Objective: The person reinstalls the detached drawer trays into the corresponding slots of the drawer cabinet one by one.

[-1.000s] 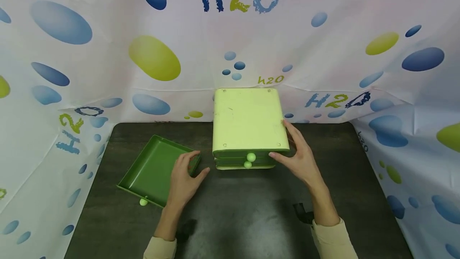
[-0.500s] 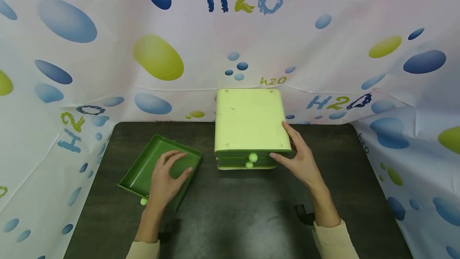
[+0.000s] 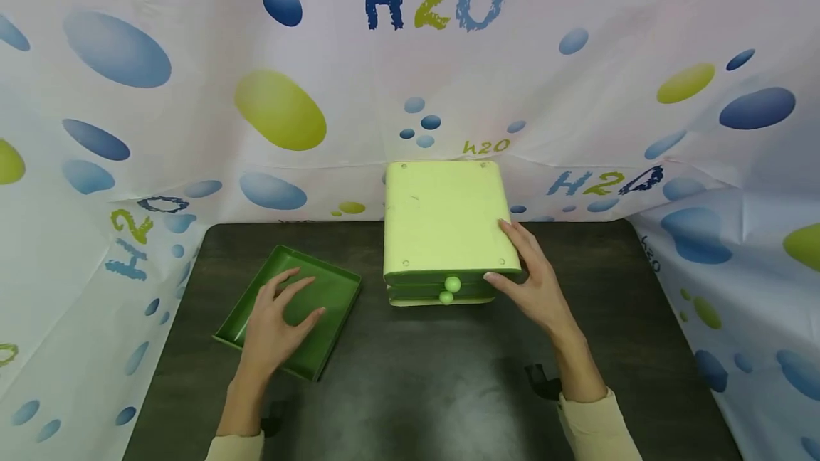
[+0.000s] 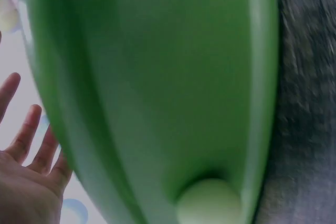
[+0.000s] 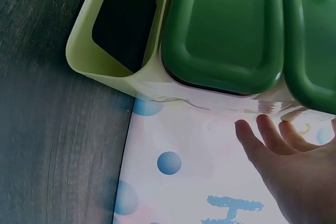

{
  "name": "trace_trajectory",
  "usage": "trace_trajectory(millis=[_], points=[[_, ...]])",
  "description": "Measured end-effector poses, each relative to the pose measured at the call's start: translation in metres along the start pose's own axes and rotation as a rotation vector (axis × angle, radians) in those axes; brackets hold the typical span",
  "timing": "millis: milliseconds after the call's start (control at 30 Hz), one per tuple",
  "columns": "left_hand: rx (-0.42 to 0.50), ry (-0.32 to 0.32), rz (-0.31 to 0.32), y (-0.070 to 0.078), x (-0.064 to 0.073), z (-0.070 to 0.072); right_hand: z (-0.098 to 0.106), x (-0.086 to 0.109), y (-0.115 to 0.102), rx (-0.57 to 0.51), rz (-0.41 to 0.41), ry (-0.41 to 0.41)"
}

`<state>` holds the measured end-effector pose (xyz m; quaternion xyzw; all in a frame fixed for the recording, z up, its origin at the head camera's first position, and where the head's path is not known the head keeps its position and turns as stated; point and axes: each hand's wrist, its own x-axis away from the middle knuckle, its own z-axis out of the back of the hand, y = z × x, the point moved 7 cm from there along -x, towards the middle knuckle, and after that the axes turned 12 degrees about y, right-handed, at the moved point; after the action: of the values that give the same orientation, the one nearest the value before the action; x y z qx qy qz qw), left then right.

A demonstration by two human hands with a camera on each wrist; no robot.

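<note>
A pale-green cabinet (image 3: 448, 219) stands at the back middle of the dark table, two green drawer fronts with round knobs (image 3: 453, 284) facing forward. At its right front corner my right hand (image 3: 541, 294) rests with fingers along the side and thumb by the front edge. In the right wrist view those fingers are extended beside the cabinet wall, and an open bay (image 5: 126, 24) shows next to the drawer fronts (image 5: 226, 30). A pulled-out green drawer (image 3: 339, 308) lies angled on the left. Over it hovers my left hand (image 3: 269, 329), fingers loosely bent and holding nothing.
A white curtain (image 3: 359, 70) with blue and lime spots hangs behind and along both sides of the table (image 3: 423, 375). The drawer and cabinet stand apart, with a strip of table between them. Dark straps (image 3: 541, 381) show near my wrists.
My left hand has moved left, from the drawer's right edge to over its inside. Drawer and cabinet stay put, and my right hand keeps its place at the cabinet's corner.
</note>
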<state>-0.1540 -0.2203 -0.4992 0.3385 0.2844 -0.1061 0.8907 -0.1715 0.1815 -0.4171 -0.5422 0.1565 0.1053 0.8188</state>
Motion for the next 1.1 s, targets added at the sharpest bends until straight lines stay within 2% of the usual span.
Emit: trace_trajectory(millis=[133, 367, 700, 933, 1100], points=[[-0.014, 0.014, 0.019, -0.005, 0.005, 0.004, 0.000, 0.001, 0.001, -0.016, -0.018, -0.012], [-0.060, 0.010, 0.019, -0.013, 0.004, 0.016, 0.000, 0.004, 0.002, -0.053, -0.038, -0.025], [-0.076, 0.059, 0.046, -0.042, -0.001, 0.035, 0.001, 0.002, 0.004, -0.097, -0.063, -0.009], [-0.068, 0.032, 0.069, -0.056, -0.001, 0.039, 0.001, 0.002, 0.005, -0.100, -0.068, 0.000], [-0.041, 0.012, 0.124, -0.067, -0.001, 0.042, 0.001, 0.004, 0.007, -0.093, -0.068, 0.000]])
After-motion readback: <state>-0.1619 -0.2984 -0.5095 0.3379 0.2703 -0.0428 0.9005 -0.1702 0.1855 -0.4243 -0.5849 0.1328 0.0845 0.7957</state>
